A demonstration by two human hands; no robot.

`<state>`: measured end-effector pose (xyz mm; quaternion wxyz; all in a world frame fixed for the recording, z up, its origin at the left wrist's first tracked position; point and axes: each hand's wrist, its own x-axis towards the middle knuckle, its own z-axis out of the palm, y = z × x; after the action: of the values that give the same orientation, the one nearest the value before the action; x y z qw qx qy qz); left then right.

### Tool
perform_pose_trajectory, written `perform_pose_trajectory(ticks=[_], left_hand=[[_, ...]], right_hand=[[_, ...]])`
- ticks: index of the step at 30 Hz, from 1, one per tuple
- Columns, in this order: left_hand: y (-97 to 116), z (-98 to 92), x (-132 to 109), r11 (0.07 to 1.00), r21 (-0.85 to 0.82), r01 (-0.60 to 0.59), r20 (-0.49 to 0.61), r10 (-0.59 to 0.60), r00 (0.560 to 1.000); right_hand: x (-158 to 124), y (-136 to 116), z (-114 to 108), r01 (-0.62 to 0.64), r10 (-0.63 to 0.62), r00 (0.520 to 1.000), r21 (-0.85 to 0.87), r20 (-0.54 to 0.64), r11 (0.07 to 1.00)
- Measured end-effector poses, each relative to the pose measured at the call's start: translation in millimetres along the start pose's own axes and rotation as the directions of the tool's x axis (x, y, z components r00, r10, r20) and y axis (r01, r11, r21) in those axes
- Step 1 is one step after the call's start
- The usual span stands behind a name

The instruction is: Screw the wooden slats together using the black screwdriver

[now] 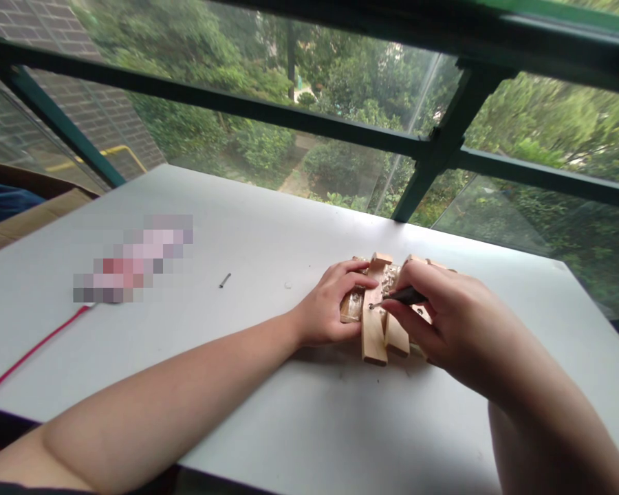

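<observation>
A small wooden assembly point(374, 328) made of several pale slats lies on the white table point(268, 227). My left hand point(330, 302) wraps round its left side, fingers curled over the top and closed on it. My right hand point(433, 313) is closed on a small screwdriver point(399, 298) with a dark handle. The screwdriver's tip rests on a slat near the middle of the assembly. My right hand hides the right part of the wood.
A loose screw point(225, 280) and a tiny white bit point(287, 284) lie left of the hands. A blurred pink object point(134, 260) with a red cable point(25, 357) sits at the left. A cardboard box point(25, 199) stands beyond the left edge. Windows run behind the table.
</observation>
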<state>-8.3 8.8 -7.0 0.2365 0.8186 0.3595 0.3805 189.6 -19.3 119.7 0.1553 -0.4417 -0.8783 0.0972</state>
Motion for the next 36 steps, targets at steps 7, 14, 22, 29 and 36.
perform_pose_trajectory(ticks=[7, 14, 22, 29, 36], left_hand=[[0, 0.2, 0, 1.000, -0.019, -0.007, -0.002, 0.007, 1.000], [2, 0.4, 0, 1.000, -0.016, 0.017, 0.004, -0.017, 1.000], [0, 0.2, -1, 1.000, -0.013, 0.014, 0.009, -0.014, 1.000], [1, 0.5, -1, 0.999, -0.008, 0.032, 0.015, -0.032, 0.999], [-2, 0.9, -2, 1.000, -0.010, 0.000, -0.003, 0.000, 1.000]], right_hand=[[5, 1, 9, -0.036, 0.041, 0.995, 0.051, -0.093, 0.998], [4, 3, 12, 0.064, -0.052, 0.994, 0.121, -0.101, 0.991], [-1, 0, 6, -0.008, 0.008, 1.000, 0.105, 0.001, 0.994], [-2, 1, 3, -0.035, 0.033, 0.999, 0.089, 0.026, 0.995], [1, -1, 5, -0.096, 0.097, 0.995, 0.063, -0.022, 0.993]])
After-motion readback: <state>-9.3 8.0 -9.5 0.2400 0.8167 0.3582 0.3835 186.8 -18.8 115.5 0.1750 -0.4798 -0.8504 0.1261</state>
